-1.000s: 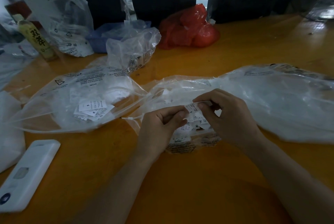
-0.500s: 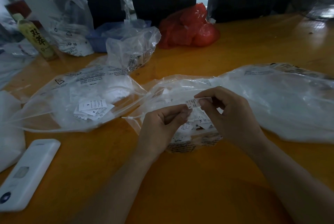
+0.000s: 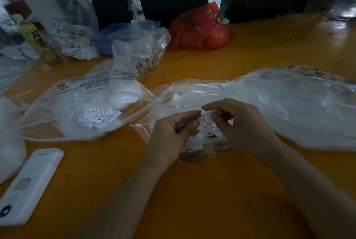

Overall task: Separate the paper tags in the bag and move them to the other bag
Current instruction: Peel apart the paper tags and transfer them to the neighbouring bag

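Note:
A clear plastic bag (image 3: 289,104) lies across the middle and right of the orange table, with a small heap of white paper tags (image 3: 209,132) at its near end. My left hand (image 3: 173,132) and my right hand (image 3: 244,123) meet over that heap, fingertips pinching one small tag (image 3: 204,118) between them. To the left lies a second clear bag (image 3: 63,107) with printed warnings; several loose tags (image 3: 98,116) marked S and M rest inside it near its mouth.
A white flat device (image 3: 28,186) lies at the near left. At the back stand a drink bottle (image 3: 38,44), crumpled clear bags (image 3: 140,53), a blue tray (image 3: 104,40) and a red plastic bag (image 3: 200,28). White plastic (image 3: 9,140) sits at the left edge.
My fingers have worked the small tag, lowering it slightly toward the heap; both hands stay over the near end of the right bag. The bags have not moved.

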`<action>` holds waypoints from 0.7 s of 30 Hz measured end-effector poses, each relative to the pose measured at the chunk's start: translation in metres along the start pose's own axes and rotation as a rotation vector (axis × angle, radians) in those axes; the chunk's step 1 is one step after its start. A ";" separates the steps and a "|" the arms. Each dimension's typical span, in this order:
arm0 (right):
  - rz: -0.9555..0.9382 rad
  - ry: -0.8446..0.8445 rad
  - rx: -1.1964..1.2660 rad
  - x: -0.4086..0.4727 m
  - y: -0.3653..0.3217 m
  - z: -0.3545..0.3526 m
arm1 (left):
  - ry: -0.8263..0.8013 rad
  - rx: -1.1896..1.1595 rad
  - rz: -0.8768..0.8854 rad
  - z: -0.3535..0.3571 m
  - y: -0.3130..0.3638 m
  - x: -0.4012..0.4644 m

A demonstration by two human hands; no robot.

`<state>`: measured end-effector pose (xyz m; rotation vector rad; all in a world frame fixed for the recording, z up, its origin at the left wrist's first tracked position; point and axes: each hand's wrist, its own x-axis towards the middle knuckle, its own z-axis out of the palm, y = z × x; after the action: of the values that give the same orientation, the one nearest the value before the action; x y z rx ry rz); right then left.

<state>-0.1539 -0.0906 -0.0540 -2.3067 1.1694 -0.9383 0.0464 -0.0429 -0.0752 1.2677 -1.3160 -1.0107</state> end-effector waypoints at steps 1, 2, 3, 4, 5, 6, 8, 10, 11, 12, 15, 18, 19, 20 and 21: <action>0.024 -0.011 0.014 -0.001 0.000 0.001 | 0.001 -0.006 -0.006 0.000 0.000 0.000; 0.049 -0.016 0.042 -0.001 -0.001 0.003 | 0.004 -0.014 -0.014 0.001 0.001 0.000; 0.072 -0.011 0.077 -0.001 -0.001 0.005 | 0.007 -0.028 -0.021 0.002 0.001 -0.001; 0.091 0.000 0.108 -0.002 -0.001 0.006 | 0.012 -0.046 -0.027 0.002 0.001 -0.001; 0.110 0.015 0.129 -0.002 -0.002 0.007 | 0.016 -0.064 -0.034 0.003 0.001 -0.001; 0.127 0.030 0.142 -0.002 -0.002 0.008 | 0.021 -0.079 -0.041 0.003 0.001 0.000; 0.139 0.056 0.149 -0.002 -0.003 0.009 | 0.030 -0.109 -0.059 0.002 0.002 0.000; 0.115 0.070 0.134 -0.003 -0.006 0.010 | 0.041 -0.138 -0.073 0.002 0.002 0.000; 0.097 0.066 0.130 -0.003 -0.008 0.010 | 0.047 -0.152 -0.078 0.002 0.002 0.000; 0.082 0.054 0.132 -0.004 -0.010 0.011 | 0.052 -0.169 -0.083 0.002 0.003 0.000; 0.093 0.008 0.160 -0.005 -0.010 0.013 | 0.063 -0.242 -0.106 0.001 0.003 0.002; 0.126 0.028 0.150 -0.005 -0.007 0.012 | 0.044 -0.256 -0.122 0.000 0.002 0.002; 0.136 0.056 0.158 -0.005 -0.007 0.012 | 0.033 -0.244 -0.120 0.000 0.002 0.002; 0.148 0.090 0.182 -0.004 -0.007 0.011 | 0.027 -0.234 -0.113 0.000 0.002 0.002; 0.160 0.124 0.220 -0.004 -0.007 0.009 | 0.029 -0.229 -0.100 0.000 0.002 0.002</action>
<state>-0.1450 -0.0831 -0.0578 -1.9759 1.2138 -1.1029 0.0461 -0.0447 -0.0735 1.1773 -1.0887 -1.1739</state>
